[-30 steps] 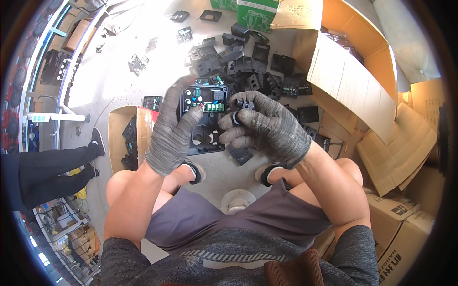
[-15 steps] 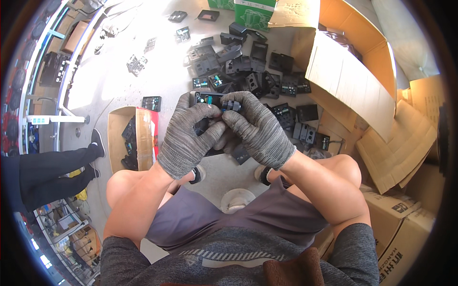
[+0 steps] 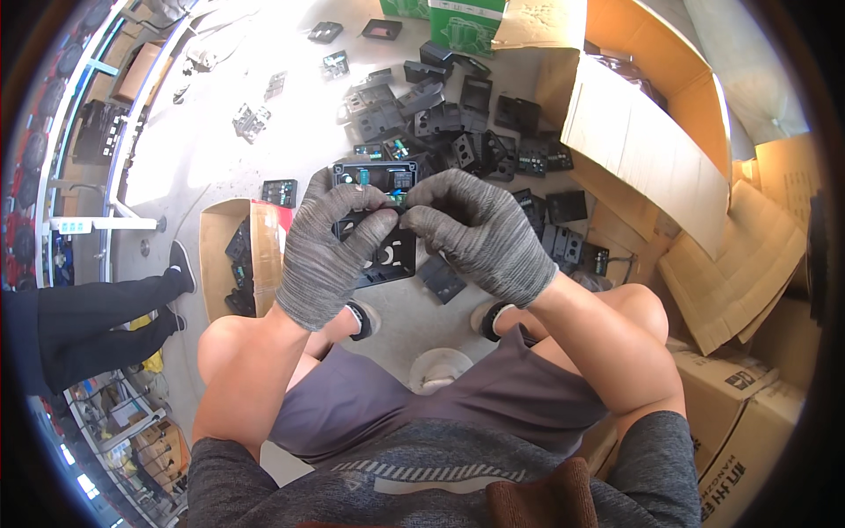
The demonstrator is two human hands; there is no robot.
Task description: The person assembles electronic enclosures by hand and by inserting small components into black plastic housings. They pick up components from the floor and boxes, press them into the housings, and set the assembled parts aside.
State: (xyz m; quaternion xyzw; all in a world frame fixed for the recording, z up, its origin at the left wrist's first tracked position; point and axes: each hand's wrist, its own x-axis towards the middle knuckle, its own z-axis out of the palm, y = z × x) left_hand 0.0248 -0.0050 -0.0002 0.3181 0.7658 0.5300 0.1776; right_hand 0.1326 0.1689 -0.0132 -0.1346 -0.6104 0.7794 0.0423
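Note:
Between my hands is a black plastic housing [image 3: 405, 255], open-faced, with a green circuit board [image 3: 398, 180] in its upper part and round cut-outs lower down. My left hand [image 3: 321, 251], in a grey knit glove, is closed round the housing's left side, its thumb reaching across the middle. My right hand [image 3: 484, 224], gloved alike, has thumb and fingers pinched together at the housing's right edge, by the board's lower end. Whatever lies between those fingertips is hidden.
Beyond my hands lies a heap of black housings [image 3: 422, 114] on the floor. At left stands a small carton [image 3: 268, 255] with more of them; a large open carton [image 3: 647, 132] is at right. Another person's legs [image 3: 110, 312] extend in from the left, near shelving [image 3: 97, 176].
My hands have shifted slightly left and the housing now shows more of its open face. The small dark part seen at my right fingers earlier is no longer visible.

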